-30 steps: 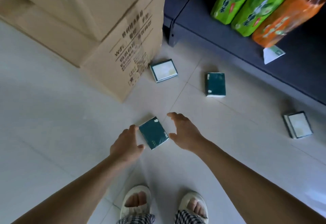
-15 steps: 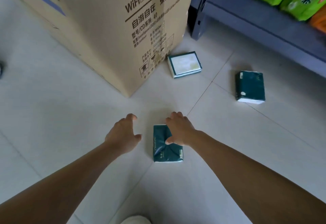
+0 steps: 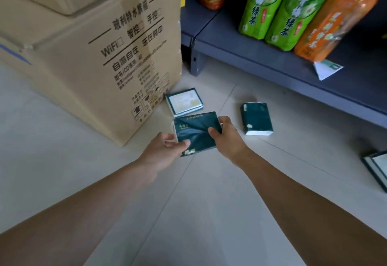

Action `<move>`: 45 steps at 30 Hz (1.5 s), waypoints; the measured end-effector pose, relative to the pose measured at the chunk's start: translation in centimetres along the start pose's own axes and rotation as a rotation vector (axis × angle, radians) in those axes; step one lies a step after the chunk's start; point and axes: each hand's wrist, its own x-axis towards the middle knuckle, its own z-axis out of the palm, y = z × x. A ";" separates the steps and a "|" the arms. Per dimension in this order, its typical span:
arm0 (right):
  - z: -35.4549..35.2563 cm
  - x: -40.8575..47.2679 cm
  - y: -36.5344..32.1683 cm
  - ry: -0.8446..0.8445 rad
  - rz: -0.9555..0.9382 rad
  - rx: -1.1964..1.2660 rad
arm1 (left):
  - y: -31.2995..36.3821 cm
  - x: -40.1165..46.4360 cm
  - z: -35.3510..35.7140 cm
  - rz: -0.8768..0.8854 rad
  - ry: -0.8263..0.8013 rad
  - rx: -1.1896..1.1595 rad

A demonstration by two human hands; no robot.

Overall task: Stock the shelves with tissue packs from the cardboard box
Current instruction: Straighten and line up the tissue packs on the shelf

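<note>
While both the left hand (image 3: 165,152) and right hand (image 3: 227,138) pinch a dark green tissue pack (image 3: 194,133) above the tiled floor (image 3: 209,213), two more packs (image 3: 184,102) (image 3: 256,118) lie just beyond. Beside them stands the cardboard box (image 3: 100,56) printed "WiFi", next to a dark shelf (image 3: 272,60) holding green bags (image 3: 272,8) and an orange one (image 3: 333,22).

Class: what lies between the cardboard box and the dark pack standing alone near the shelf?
Head view: a pale-faced tissue pack lies flat on the floor.
</note>
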 end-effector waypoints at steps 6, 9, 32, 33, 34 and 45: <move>-2.5 0.3 1.7 0.129 -0.013 0.027 | 3.6 4.2 3.6 0.016 0.129 -0.098; -4.7 1.6 3.3 0.268 0.064 -0.053 | 4.5 6.4 4.8 0.025 0.175 -0.097; -7.7 9.2 10.0 0.450 0.462 -0.152 | 1.8 9.5 5.6 0.398 0.174 0.219; -8.0 8.8 9.5 0.449 0.430 -0.167 | 1.9 9.3 5.3 0.413 0.177 0.242; -8.2 8.4 9.0 0.449 0.391 -0.194 | 2.1 9.1 5.0 0.418 0.172 0.250; -12.5 1.1 0.2 0.460 0.033 -0.467 | 7.9 4.7 1.3 0.393 0.162 0.191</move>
